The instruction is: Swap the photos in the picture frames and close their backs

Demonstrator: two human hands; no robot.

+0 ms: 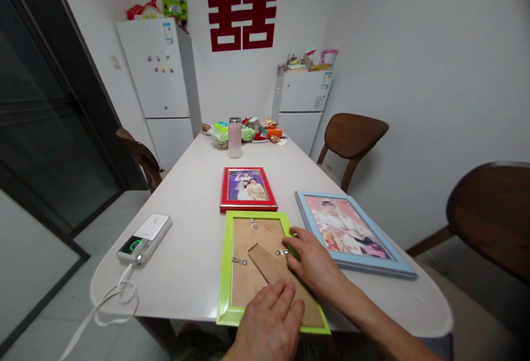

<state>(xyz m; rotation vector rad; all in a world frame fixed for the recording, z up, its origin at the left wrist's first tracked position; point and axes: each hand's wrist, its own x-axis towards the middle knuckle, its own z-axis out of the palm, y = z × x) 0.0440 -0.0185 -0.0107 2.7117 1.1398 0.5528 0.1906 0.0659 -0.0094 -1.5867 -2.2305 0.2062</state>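
A lime-green photo frame (224, 272) lies face down at the table's near edge, its brown backing board (244, 289) upward. Metal clips sit at the top, left and right of the board, and a stand leg (265, 259) lies flat against it. My left hand (271, 317) rests on the lower part of the back, fingers stretched out and close together. On the right side, my right hand (312, 259) bends its fingers over the frame's edge, thumb and fingertips around the right metal clip (282, 252). The lower part of the stand leg is hidden by my hands.
A red photo frame (248, 206) lies just beyond, and a blue photo frame (364, 264) to the right. A power bank (144, 238) with a white cable is on the left. A pink bottle (234, 139) stands farther back near snack bags (219, 132). Wooden chairs (354, 132) flank the table.
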